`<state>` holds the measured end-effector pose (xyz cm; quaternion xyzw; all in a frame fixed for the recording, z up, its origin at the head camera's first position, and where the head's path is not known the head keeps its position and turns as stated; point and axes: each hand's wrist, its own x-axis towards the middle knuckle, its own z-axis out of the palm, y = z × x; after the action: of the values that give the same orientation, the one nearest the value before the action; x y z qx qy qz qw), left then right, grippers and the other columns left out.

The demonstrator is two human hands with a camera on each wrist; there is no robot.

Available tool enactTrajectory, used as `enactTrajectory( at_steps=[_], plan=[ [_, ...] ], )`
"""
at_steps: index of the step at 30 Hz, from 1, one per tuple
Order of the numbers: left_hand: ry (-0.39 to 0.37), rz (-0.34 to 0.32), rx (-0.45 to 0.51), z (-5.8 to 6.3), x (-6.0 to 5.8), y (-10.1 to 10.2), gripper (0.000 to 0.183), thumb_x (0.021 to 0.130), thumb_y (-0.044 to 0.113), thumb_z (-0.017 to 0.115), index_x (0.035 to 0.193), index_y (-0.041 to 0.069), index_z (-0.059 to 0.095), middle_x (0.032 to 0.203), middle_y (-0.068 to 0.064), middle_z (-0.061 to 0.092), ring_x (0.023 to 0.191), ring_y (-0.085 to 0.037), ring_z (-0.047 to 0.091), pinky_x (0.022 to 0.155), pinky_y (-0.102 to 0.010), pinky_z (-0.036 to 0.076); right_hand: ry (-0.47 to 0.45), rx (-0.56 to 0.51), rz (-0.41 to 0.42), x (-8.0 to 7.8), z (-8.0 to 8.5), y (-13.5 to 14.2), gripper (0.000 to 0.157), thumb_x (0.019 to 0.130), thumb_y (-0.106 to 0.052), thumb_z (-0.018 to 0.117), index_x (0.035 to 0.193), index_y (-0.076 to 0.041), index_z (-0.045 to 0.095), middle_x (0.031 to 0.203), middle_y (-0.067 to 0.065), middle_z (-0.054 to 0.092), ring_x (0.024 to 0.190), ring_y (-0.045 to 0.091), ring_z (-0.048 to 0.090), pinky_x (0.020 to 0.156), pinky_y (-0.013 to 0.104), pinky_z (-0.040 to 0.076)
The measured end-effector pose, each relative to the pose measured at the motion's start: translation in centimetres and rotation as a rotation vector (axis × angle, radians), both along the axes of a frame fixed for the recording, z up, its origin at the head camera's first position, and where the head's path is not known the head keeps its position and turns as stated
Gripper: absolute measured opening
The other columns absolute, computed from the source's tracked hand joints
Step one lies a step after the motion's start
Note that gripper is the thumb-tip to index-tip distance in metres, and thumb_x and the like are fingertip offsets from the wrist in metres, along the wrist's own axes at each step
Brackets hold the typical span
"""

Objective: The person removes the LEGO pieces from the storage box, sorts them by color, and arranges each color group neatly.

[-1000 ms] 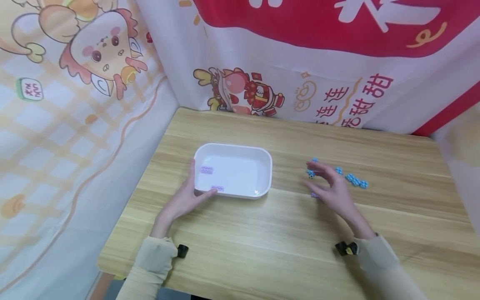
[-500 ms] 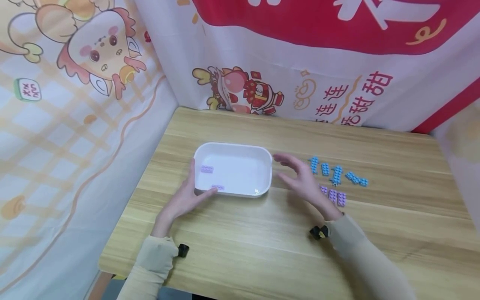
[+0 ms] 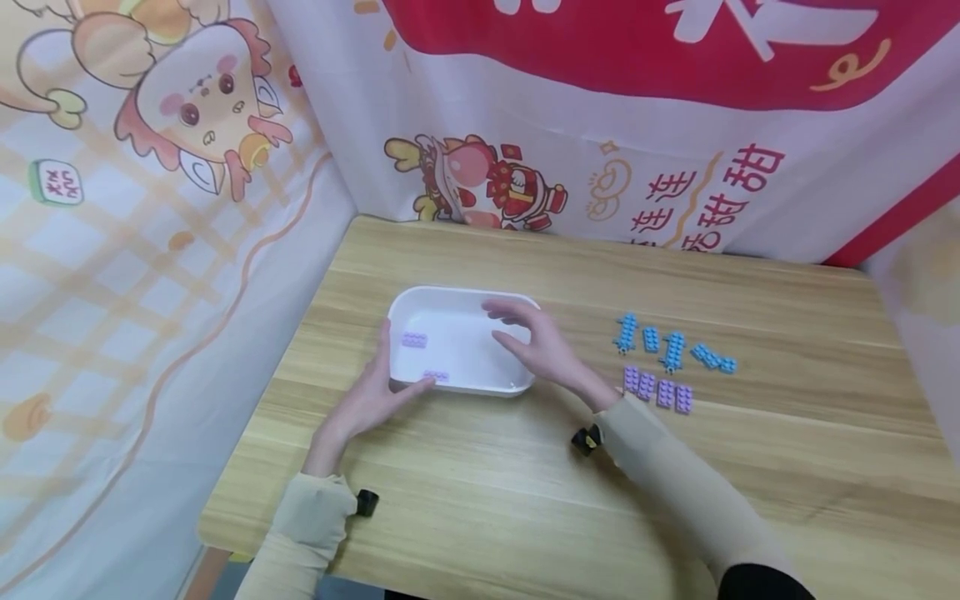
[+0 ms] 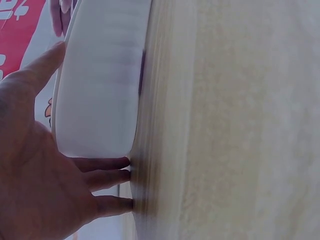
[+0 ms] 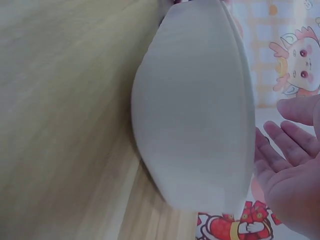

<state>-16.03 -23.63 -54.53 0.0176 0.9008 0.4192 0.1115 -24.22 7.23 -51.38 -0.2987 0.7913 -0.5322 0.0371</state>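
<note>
A white tray point(image 3: 465, 385) sits on the wooden table, with a purple toy brick point(image 3: 414, 340) near its left end and another purple brick point(image 3: 437, 377) by its near wall. My left hand point(image 3: 367, 398) rests against the tray's left end, its fingers straight along the outside and the thumb on the near rim. In the left wrist view, the fingertips point(image 4: 124, 204) reach down to the table. Over the tray's right part hovers my right hand point(image 3: 543, 346), fingers loosely bent and thumb apart. The right wrist view shows nothing between that hand's fingers point(image 5: 287, 142).
Right of the tray lie several purple bricks point(image 3: 665, 393) in a row. Behind them are several blue pieces, among them a blue brick point(image 3: 650, 338) and a longer blue piece with side pegs point(image 3: 673, 351). A printed cloth point(image 3: 600, 108) hangs along the table's back edge.
My right hand has moved left from beside the blue pieces to above the tray, uncovering the blue and purple pieces. The left hand and the tray stay in place.
</note>
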Motion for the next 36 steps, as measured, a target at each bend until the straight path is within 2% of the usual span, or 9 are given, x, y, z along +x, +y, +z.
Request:
enactTrajectory(
  at_steps=[7,14,19,25,30,32,36],
  plan=[
    [-0.011,-0.001,0.015,0.0,0.0,-0.1,0.136,0.096,0.067,0.076,0.171,0.032,-0.031,0.186,-0.017,-0.002,0.171,-0.048,0.01,0.137,-0.073,0.014,0.003,0.07,0.079,-1.3,0.2,-2.3,0.044,0.102,0.004,0.068,0.145,0.007,0.064,0.147,0.026,0.069,0.131,0.042,0.071,0.118,0.053,0.059],
    [-0.007,-0.001,0.01,-0.1,0.0,-0.5,0.136,0.096,0.069,0.075,0.173,0.026,-0.028,0.187,-0.017,-0.002,0.171,-0.047,0.011,0.137,-0.073,0.016,-0.074,0.164,0.156,-2.0,0.5,-5.4,0.043,0.105,0.003,0.064,0.148,0.006,0.063,0.15,0.025,0.068,0.134,0.041,0.07,0.121,0.05,0.057],
    [0.0,-0.001,0.01,-0.1,0.1,-0.4,0.134,0.096,0.071,0.074,0.173,0.027,-0.027,0.187,-0.014,-0.005,0.171,-0.047,0.011,0.136,-0.073,0.018,-0.084,0.199,0.202,-2.7,0.0,-7.3,0.044,0.105,0.003,0.064,0.148,0.007,0.062,0.149,0.025,0.068,0.135,0.043,0.069,0.12,0.05,0.057],
    [0.003,-0.008,0.02,-0.2,0.3,-0.1,0.136,0.095,0.072,0.074,0.173,0.026,-0.027,0.187,-0.015,-0.004,0.171,-0.048,0.015,0.136,-0.073,0.02,-0.077,0.251,0.217,-3.5,-0.8,-8.6,0.044,0.104,0.003,0.065,0.147,0.006,0.063,0.149,0.024,0.068,0.135,0.041,0.069,0.121,0.05,0.057],
    [0.004,-0.007,0.019,0.0,0.5,-0.1,0.136,0.095,0.068,0.076,0.174,0.024,-0.026,0.186,-0.017,0.0,0.17,-0.049,0.017,0.136,-0.073,0.019,-0.03,0.314,0.237,-4.2,-1.2,-9.3,0.043,0.102,0.003,0.066,0.144,0.006,0.065,0.146,0.024,0.071,0.133,0.04,0.07,0.12,0.049,0.058],
    [0.005,-0.006,0.014,0.1,0.4,-0.1,0.135,0.096,0.067,0.076,0.174,0.025,-0.026,0.186,-0.017,0.001,0.169,-0.05,0.017,0.135,-0.073,0.02,0.003,0.348,0.244,-4.9,-2.1,-9.8,0.044,0.1,0.002,0.069,0.144,0.006,0.066,0.144,0.024,0.072,0.132,0.04,0.07,0.119,0.049,0.058],
    [0.012,-0.007,0.014,0.2,0.3,-0.1,0.135,0.096,0.067,0.076,0.173,0.027,-0.027,0.186,-0.017,0.002,0.169,-0.049,0.019,0.136,-0.072,0.02,0.069,0.427,0.258,-5.6,-2.9,-10.6,0.047,0.097,0.001,0.072,0.143,0.006,0.066,0.135,0.024,0.075,0.125,0.036,0.072,0.116,0.045,0.059]
  ],
)
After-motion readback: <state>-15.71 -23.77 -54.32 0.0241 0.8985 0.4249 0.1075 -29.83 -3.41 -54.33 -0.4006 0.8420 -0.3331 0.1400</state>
